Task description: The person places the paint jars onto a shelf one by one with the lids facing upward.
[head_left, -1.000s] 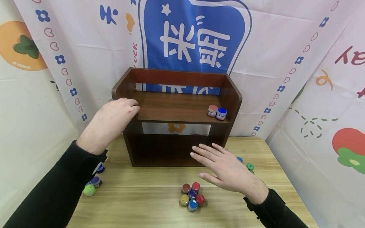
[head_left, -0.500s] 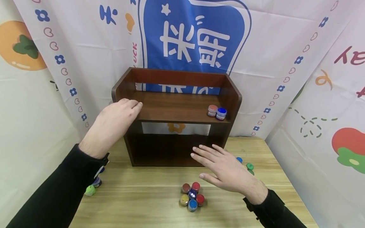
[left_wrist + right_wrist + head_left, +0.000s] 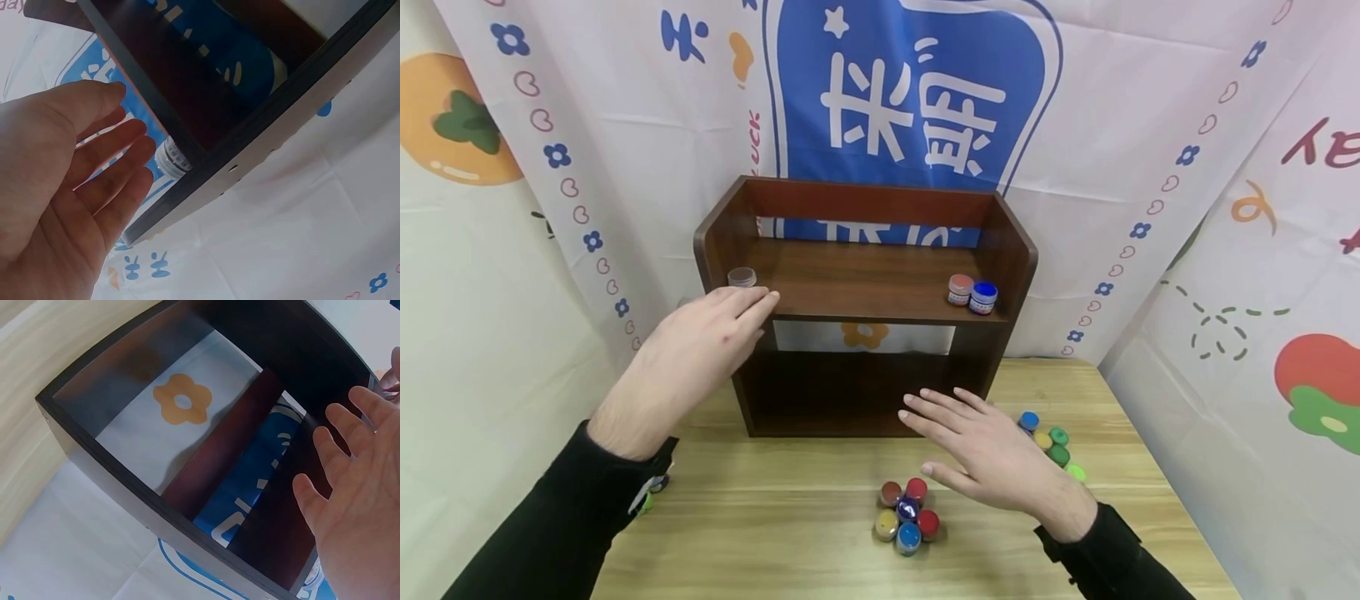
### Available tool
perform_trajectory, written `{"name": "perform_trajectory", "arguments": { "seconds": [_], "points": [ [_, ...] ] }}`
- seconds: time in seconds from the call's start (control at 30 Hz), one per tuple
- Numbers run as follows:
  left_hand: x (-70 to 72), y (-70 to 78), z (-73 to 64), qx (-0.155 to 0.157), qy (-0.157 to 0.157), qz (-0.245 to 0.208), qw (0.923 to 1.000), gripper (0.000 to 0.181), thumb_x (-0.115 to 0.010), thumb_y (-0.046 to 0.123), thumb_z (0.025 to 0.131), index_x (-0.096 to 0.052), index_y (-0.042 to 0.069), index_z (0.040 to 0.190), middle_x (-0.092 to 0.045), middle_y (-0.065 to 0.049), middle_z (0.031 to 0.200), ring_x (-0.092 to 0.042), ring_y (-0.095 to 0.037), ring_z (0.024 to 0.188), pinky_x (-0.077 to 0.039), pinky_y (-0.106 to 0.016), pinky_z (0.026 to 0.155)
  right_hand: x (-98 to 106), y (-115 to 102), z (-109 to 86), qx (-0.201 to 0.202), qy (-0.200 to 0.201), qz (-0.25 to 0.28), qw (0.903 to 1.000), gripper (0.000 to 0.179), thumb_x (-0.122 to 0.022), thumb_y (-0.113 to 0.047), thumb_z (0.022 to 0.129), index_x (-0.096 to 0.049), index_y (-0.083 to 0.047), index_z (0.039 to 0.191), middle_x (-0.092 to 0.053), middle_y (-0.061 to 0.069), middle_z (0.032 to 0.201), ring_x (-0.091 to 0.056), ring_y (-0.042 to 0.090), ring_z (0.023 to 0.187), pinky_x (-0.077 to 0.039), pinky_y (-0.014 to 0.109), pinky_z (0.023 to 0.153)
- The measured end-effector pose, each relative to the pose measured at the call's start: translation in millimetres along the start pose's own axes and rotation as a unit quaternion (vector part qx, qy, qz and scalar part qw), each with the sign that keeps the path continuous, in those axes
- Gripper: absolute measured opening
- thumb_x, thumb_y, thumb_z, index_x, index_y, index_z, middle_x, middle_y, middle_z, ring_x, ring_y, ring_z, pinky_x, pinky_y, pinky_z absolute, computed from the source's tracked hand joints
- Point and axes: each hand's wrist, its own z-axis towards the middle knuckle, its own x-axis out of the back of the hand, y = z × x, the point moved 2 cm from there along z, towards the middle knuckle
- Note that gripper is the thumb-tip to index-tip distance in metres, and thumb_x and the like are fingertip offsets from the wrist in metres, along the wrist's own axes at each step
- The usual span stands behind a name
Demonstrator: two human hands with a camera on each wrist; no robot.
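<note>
At the left end of the brown shelf unit's (image 3: 865, 296) upper board stands a small jar with a clear or whitish lid (image 3: 742, 277). My left hand (image 3: 700, 350) is just in front of this jar. In the left wrist view, its loosely bent fingers (image 3: 128, 162) are beside the jar (image 3: 172, 159) and hold nothing. My right hand (image 3: 992, 458) hovers with spread fingers before the lower right of the shelf, holding nothing. A red-lidded jar (image 3: 960, 289) and a blue-lidded jar (image 3: 983, 297) stand side by side at the upper board's right end.
Several small jars with coloured lids form a cluster (image 3: 907, 510) on the wooden table (image 3: 760, 533). More jars, among them a green-lidded jar (image 3: 1058, 455), stand at the right, partly behind my right hand. Others at the left are mostly hidden by my sleeve (image 3: 572, 508).
My left hand has drawn back and down from the shelf's left end, uncovering the clear-lidded jar standing there. My right hand has dropped slightly, and more jars show at the right.
</note>
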Motion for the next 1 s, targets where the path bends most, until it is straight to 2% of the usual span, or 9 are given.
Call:
{"name": "perform_trajectory", "arguments": {
  "seconds": [0.33,0.6,0.77,0.9,1.0],
  "points": [
    [-15.9,2.1,-26.6,-0.011,0.054,-0.017,0.9983,0.062,-0.092,0.001,0.099,-0.069,-0.003,0.157,-0.077,-0.025,0.152,-0.078,-0.045,0.135,-0.071,-0.059,0.106,-16.2,-5.0,0.6,0.009,-0.014,0.012,0.9998,0.07,-0.061,-0.056,0.12,-0.042,-0.033,0.184,-0.042,-0.008,0.191,-0.043,0.022,0.179,-0.038,0.063,0.146],
    [-28.5,-0.9,-50.6,-0.014,0.092,-0.034,0.9951,0.065,-0.096,-0.001,0.093,-0.072,-0.005,0.153,-0.079,-0.026,0.148,-0.081,-0.045,0.127,-0.073,-0.06,0.095,-29.5,-10.0,0.4,0.01,-0.031,0.029,0.999,0.069,-0.056,-0.061,0.121,-0.043,-0.033,0.183,-0.04,-0.009,0.192,-0.041,0.021,0.179,-0.038,0.062,0.146],
    [-41.3,-5.4,-69.5,0.003,0.082,-0.044,0.9956,0.063,-0.094,-0.001,0.092,-0.072,-0.005,0.152,-0.08,-0.026,0.146,-0.081,-0.046,0.125,-0.072,-0.064,0.096,-38.1,-14.2,0.5,0.009,-0.042,0.021,0.9988,0.071,-0.057,-0.062,0.12,-0.043,-0.032,0.183,-0.04,-0.01,0.192,-0.04,0.02,0.179,-0.039,0.06,0.147],
    [-52.2,-11.1,-86.0,0.019,0.058,-0.05,0.9969,0.061,-0.092,0.001,0.094,-0.072,-0.005,0.151,-0.08,-0.027,0.144,-0.081,-0.047,0.124,-0.071,-0.066,0.097,-43.7,-17.7,0.0,0.019,-0.04,0.012,0.999,0.069,-0.051,-0.064,0.122,-0.044,-0.031,0.183,-0.042,-0.01,0.192,-0.042,0.02,0.178,-0.041,0.059,0.145],
    [-60.6,-15.6,-96.9,0.03,0.04,-0.047,0.9976,0.06,-0.092,0.004,0.095,-0.072,-0.005,0.151,-0.079,-0.029,0.143,-0.081,-0.05,0.122,-0.07,-0.068,0.097,-46.5,-20.0,-0.8,0.022,-0.039,0.014,0.9989,0.068,-0.053,-0.062,0.122,-0.044,-0.031,0.183,-0.041,-0.011,0.192,-0.042,0.019,0.178,-0.042,0.059,0.145]
  ]
}}
